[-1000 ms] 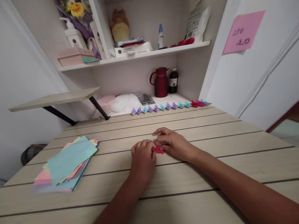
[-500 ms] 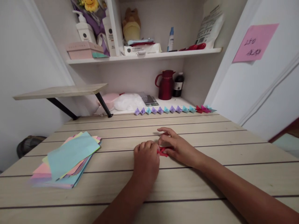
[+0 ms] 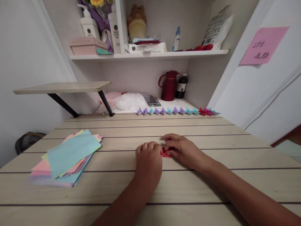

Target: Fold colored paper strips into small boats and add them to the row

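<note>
A small piece of folded red paper (image 3: 165, 153) lies on the wooden table (image 3: 211, 182), pinched between both hands. My left hand (image 3: 149, 160) is curled, its fingertips closed on the paper's left side. My right hand (image 3: 182, 149) covers the right side, with fingers bent and pressed onto the fold. Most of the red paper is hidden under the fingers. Along the table's far edge stands a row of small folded paper boats (image 3: 175, 110) in purple, blue and red.
A stack of coloured paper sheets (image 3: 67, 158) lies at the left of the table. Behind are a red jug (image 3: 169, 85), a dark bottle (image 3: 182, 86), a white bag (image 3: 130, 102), shelves with bottles and boxes, and a pink note (image 3: 263, 46) on the right wall.
The view has tilted and shifted slightly. My right fingers, partly raised before, have come down and closed over the red paper. The left hand keeps its grip.
</note>
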Demonstrator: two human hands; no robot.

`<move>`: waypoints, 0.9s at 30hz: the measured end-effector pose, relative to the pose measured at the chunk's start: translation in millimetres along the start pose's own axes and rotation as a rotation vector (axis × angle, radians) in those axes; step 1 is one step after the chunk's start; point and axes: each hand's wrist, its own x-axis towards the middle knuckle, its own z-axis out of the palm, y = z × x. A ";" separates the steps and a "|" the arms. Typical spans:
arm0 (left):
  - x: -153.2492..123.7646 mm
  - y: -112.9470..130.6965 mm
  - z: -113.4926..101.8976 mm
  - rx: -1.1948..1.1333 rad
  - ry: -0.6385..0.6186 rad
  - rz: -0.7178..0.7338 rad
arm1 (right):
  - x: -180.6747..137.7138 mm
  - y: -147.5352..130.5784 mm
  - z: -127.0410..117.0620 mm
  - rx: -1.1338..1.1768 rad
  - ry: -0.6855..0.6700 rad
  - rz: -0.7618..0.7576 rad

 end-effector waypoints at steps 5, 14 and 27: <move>-0.1 -0.9 1.1 -0.045 0.003 0.024 | 2.2 -1.6 -0.8 0.083 -0.004 -0.017; 3.0 -3.8 1.1 -0.174 0.044 -0.006 | 3.1 -8.0 5.3 0.128 0.084 0.053; 5.2 -8.1 -2.9 -0.718 0.165 -0.125 | -10.3 -7.1 -19.3 0.488 -0.056 0.112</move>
